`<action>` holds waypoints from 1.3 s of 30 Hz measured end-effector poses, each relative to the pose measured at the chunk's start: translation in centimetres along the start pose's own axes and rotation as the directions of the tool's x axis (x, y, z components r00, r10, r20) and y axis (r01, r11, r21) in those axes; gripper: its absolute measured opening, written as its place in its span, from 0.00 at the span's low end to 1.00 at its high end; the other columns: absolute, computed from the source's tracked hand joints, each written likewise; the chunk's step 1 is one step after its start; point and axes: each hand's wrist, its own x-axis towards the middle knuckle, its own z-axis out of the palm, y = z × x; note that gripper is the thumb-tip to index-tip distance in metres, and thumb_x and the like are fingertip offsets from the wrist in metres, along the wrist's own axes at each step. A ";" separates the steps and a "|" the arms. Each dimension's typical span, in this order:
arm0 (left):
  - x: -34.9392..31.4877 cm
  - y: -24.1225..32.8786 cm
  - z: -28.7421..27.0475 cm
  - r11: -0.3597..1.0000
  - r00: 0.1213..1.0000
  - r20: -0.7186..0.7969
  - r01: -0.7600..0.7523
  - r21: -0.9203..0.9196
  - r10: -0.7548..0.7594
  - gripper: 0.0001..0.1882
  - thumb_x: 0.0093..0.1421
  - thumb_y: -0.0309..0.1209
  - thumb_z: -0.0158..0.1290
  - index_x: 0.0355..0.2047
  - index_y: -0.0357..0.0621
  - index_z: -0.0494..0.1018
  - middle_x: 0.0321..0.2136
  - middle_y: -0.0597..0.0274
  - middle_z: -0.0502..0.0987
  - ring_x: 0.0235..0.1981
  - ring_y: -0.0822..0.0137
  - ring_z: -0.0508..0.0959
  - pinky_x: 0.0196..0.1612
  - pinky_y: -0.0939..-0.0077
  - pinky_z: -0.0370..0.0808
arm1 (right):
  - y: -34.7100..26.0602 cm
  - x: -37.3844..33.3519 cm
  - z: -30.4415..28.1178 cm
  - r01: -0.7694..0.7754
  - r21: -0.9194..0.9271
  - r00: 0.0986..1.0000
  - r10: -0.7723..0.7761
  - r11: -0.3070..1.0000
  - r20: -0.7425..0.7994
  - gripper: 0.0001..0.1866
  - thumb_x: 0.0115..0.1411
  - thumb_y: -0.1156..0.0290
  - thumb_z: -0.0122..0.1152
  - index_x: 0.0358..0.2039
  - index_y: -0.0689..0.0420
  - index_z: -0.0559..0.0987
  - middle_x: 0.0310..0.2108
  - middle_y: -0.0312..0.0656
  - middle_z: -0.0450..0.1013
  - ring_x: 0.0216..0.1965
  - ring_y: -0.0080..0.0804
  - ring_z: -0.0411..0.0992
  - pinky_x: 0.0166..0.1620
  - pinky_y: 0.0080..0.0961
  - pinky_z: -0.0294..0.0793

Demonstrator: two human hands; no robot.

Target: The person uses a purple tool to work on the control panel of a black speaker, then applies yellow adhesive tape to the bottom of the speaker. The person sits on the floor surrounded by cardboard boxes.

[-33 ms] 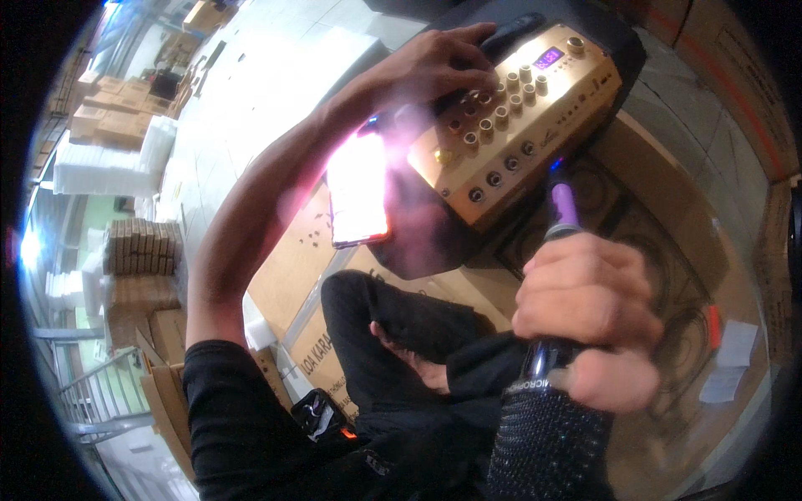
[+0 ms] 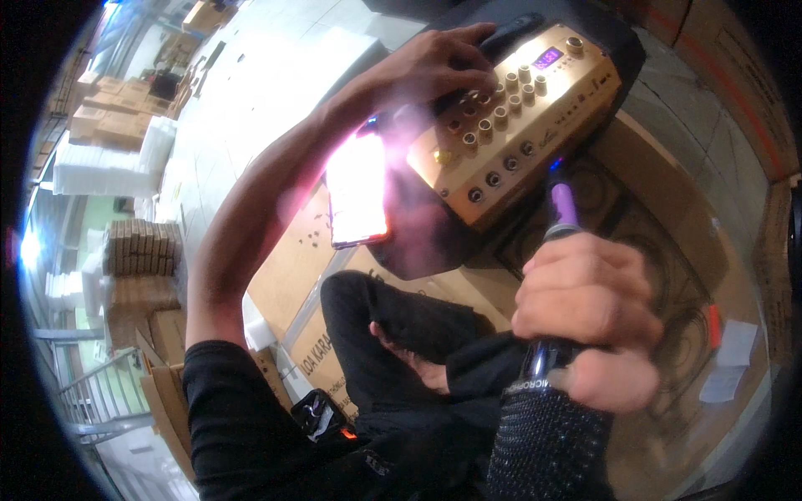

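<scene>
My right hand [image 2: 589,321] is wrapped around the dark handle of a microphone [image 2: 547,430]. Its glittery black end points toward me, and a purple tip [image 2: 565,204] sticks out beyond my fist. A dark boxy speaker [image 2: 418,221] has a gold control panel [image 2: 551,125] with rows of knobs, jacks and a lit purple display [image 2: 548,58]. My left hand [image 2: 443,63] reaches over the panel's far left side. Its bent fingertips are at a knob [image 2: 499,87], while one finger stretches toward the speaker's black handle [image 2: 514,29]. My thumb there is hidden.
A glaring phone-like screen [image 2: 359,196] leans by the speaker's left side. Beneath lies a printed cardboard box [image 2: 292,275]. Paper slips [image 2: 729,361] lie at right. Stacked cartons [image 2: 142,246] and white foam sheets [image 2: 109,163] stand at far left. A black pouch [image 2: 317,413] sits near my lap.
</scene>
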 end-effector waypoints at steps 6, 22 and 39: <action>0.2 0.0 0.2 0.999 0.999 -0.048 0.000 0.035 0.001 0.17 0.62 0.43 0.60 0.42 0.43 0.85 0.71 0.56 0.61 0.56 0.54 0.78 0.60 0.65 0.74 | 0.2 0.1 -0.7 0.004 0.055 1.000 -0.006 0.998 0.029 0.13 0.59 0.68 0.60 0.43 0.48 0.67 0.26 0.45 0.76 0.19 0.33 0.74 0.21 0.31 0.77; 8.4 -1.1 1.4 0.997 0.997 -0.071 -0.015 -0.072 0.010 0.24 0.62 0.51 0.61 0.49 0.47 0.82 0.70 0.43 0.60 0.69 0.49 0.66 0.67 0.59 0.67 | 0.0 -0.4 -1.5 -0.018 0.048 1.000 0.018 0.999 -0.002 0.17 0.59 0.70 0.61 0.48 0.49 0.68 0.27 0.47 0.77 0.19 0.35 0.74 0.24 0.34 0.79; 12.8 -0.4 3.3 0.988 0.985 -0.075 -0.153 0.010 0.154 0.25 0.55 0.52 0.66 0.45 0.49 0.85 0.64 0.43 0.70 0.65 0.50 0.71 0.66 0.62 0.69 | 0.0 -0.9 -0.6 -0.026 0.005 0.990 0.026 1.000 -0.137 0.15 0.63 0.68 0.61 0.48 0.47 0.69 0.24 0.44 0.77 0.17 0.32 0.74 0.22 0.33 0.78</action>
